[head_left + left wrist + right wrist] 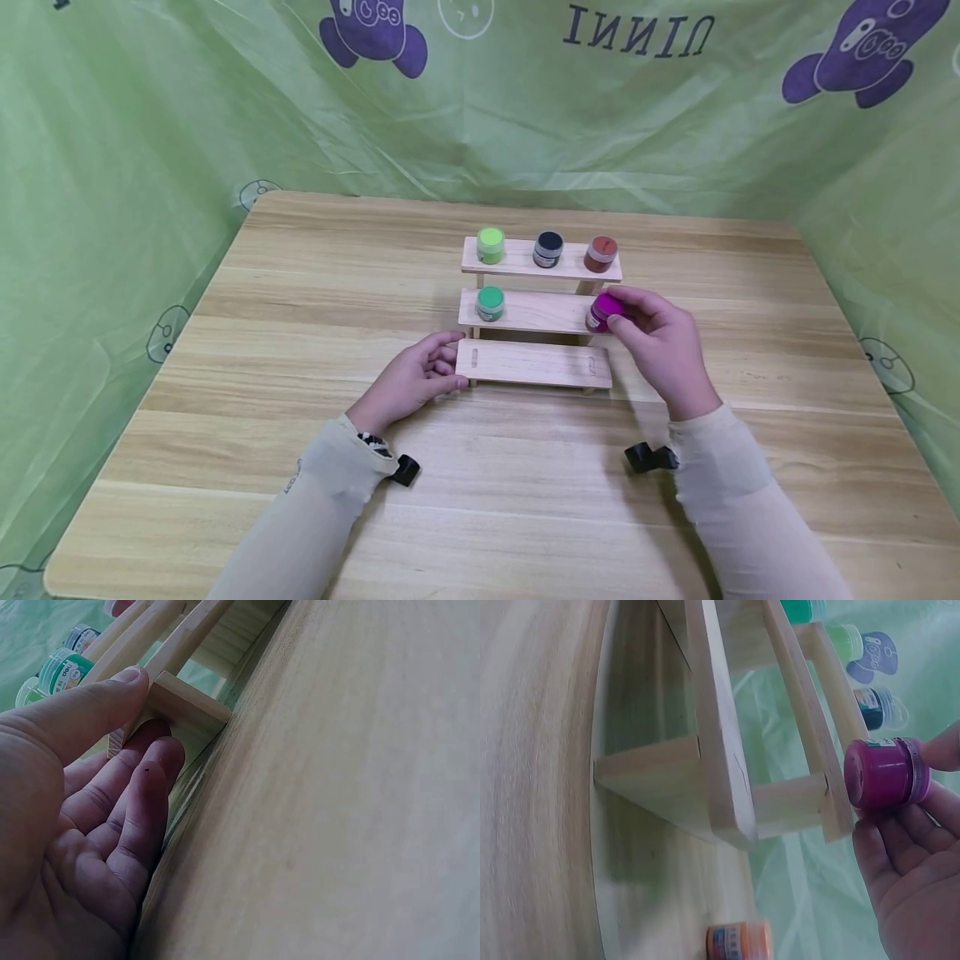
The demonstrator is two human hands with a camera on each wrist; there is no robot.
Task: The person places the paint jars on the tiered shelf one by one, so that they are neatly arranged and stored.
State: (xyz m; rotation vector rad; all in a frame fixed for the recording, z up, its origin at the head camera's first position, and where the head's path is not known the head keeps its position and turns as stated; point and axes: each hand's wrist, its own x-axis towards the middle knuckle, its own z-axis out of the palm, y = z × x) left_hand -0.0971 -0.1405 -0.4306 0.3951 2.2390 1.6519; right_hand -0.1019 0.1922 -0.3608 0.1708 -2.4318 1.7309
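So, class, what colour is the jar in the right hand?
Magenta-purple; the jar shows best in the right wrist view.

Wood-grain table (pixel 525 492), orange jar (pixel 739 941) and three-tier wooden stand (pixel 536 364) on it, three jars (pixel 548 249) along top tier, green jar (pixel 491 304), magenta jar (pixel 604 313) at middle tier

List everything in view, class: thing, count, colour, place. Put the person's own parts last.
Table: 1, light wood, across the head view
Rack: 1, pale wood, on the table
Lime jar: 1, light green, top tier, left
Dark jar: 1, black, top tier, middle
Brown jar: 1, reddish brown, top tier, right
Green jar: 1, green, middle tier, left
Magenta jar: 1, magenta, middle tier's right end
Orange jar: 1, orange, right wrist view's lower edge
Sheeting: count unclear, green with purple figures, around the table
Wrist devices: 2, black, at the wrists
Sleeves: 2, beige, on the forearms
Left hand: 1, bare, holding the rack's left end
Right hand: 1, bare, pinching the magenta jar
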